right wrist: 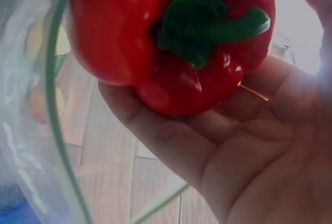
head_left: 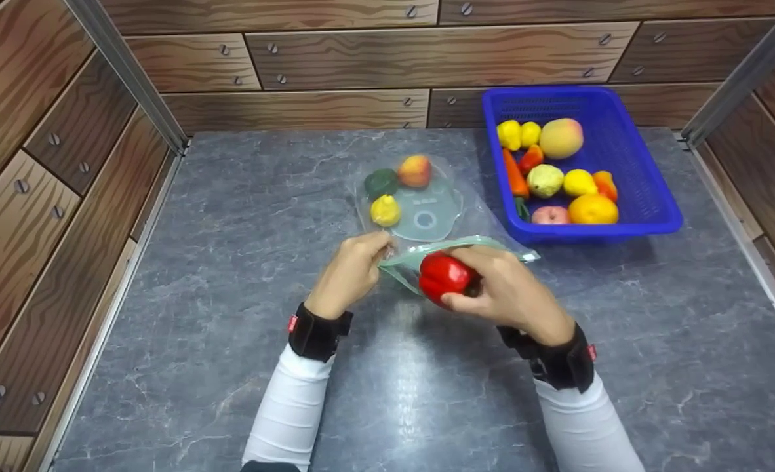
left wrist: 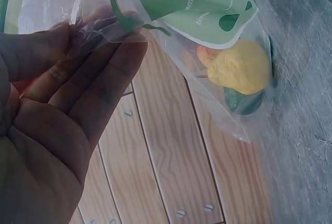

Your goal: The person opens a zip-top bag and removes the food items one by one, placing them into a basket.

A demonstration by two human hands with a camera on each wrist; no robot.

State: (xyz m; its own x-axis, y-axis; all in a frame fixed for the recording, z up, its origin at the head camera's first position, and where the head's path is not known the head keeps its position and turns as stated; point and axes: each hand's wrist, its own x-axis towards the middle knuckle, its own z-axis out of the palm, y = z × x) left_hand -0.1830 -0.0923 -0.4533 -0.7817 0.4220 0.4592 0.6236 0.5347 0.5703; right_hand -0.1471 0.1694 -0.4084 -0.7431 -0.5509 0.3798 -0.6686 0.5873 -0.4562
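Observation:
A red bell pepper (head_left: 445,278) with a green stem is gripped in my right hand (head_left: 515,288), at the mouth of a clear zip bag (head_left: 469,213). In the right wrist view the fingers curl under the pepper (right wrist: 119,32), beside the bag's green rim (right wrist: 54,79). My left hand (head_left: 351,272) pinches the left end of the bag's mouth; in the left wrist view thumb and fingers hold the clear film (left wrist: 104,35). Inside the bag lie a dark green fruit (head_left: 381,183), a peach (head_left: 415,171) and a knobbly yellow fruit (head_left: 385,210).
A blue basket (head_left: 646,177) stands at the back right, close to the bag. It holds several fruits and vegetables, among them a carrot (head_left: 515,176), an orange (head_left: 593,209) and a large peach (head_left: 561,138). Wood-patterned walls (head_left: 335,59) bound the grey marbled table (head_left: 230,262).

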